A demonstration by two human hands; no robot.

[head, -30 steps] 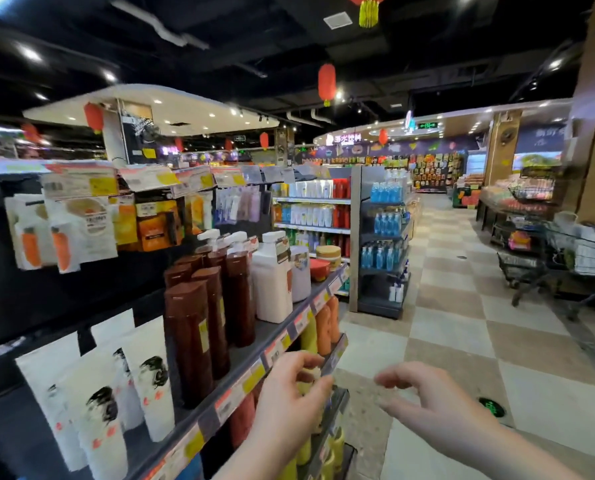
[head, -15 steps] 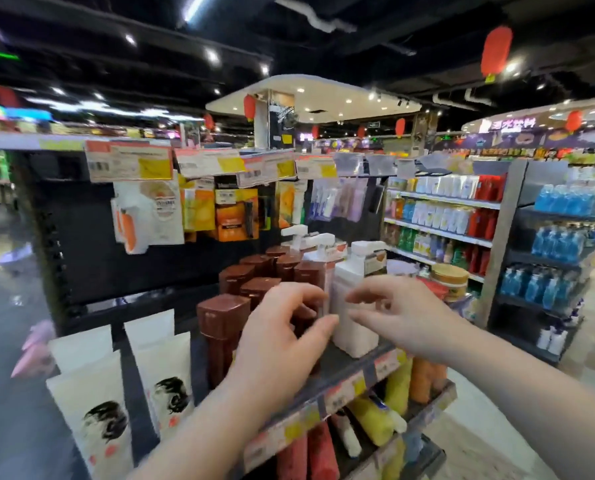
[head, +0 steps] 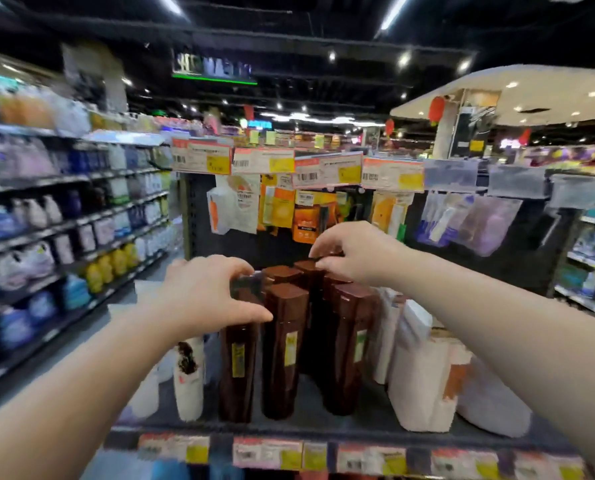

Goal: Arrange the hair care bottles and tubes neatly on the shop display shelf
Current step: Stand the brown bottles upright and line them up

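Several tall brown bottles (head: 284, 351) stand in rows on the dark display shelf (head: 323, 429). My left hand (head: 208, 294) curls over the cap of the front-left brown bottle (head: 237, 368), thumb against its side. My right hand (head: 353, 252) reaches over the back row and pinches the cap of a rear brown bottle (head: 310, 266). White tubes with a dark print (head: 187, 379) stand to the left of the bottles. White pump bottles (head: 420, 368) stand to the right. The view is blurred.
Price tags (head: 272, 453) line the shelf's front edge. Hanging packets (head: 299, 213) and a tag rail (head: 265, 161) sit above the bottles. A long aisle shelf of bottles (head: 64, 237) runs along the left. More shelving (head: 593, 258) stands at the right.
The view has swung round to face the shelf head-on. Both hands rose from below the shelf to the brown bottles; the left now covers a front cap, the right a rear cap.
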